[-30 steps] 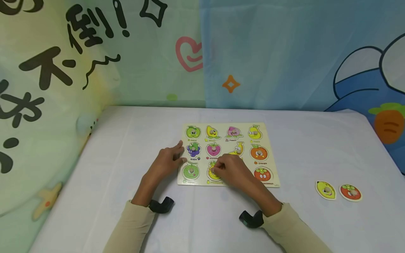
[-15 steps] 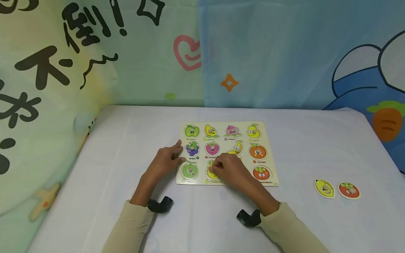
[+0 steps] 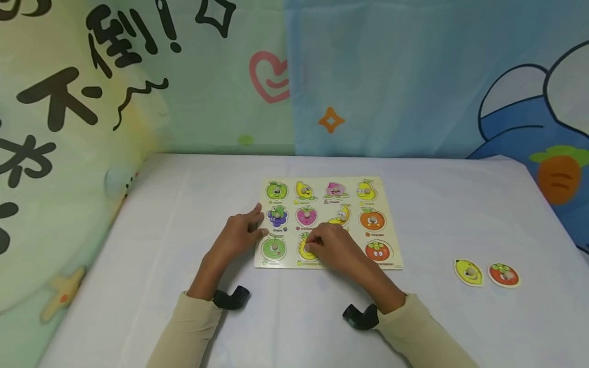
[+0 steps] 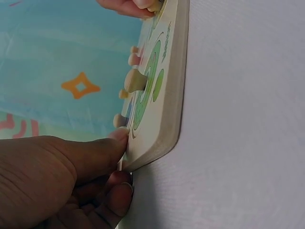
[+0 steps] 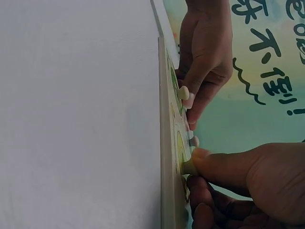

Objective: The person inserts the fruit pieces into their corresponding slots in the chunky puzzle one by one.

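A wooden fruit puzzle board (image 3: 322, 179) lies flat on the white table, its slots filled with pegged fruit pieces. My right hand (image 3: 333, 248) pinches the wooden knob (image 5: 188, 167) of the yellow pineapple piece (image 3: 304, 250) in the bottom row, and the piece sits in its slot. My left hand (image 3: 239, 234) rests against the board's left edge beside the green melon piece (image 3: 273, 249). In the left wrist view, a fingertip (image 4: 119, 136) lies on the board's corner (image 4: 171, 95). The right wrist view shows the left hand's fingers (image 5: 193, 102) lying straight on the board.
Two loose pieces lie on the table to the right of the board: a yellow one (image 3: 468, 271) and a red one (image 3: 503, 274). Cartoon-printed cloth hangs behind the table (image 3: 460, 214) and along its left side.
Both hands and the board stay where they were. Only the head view drifts a little.
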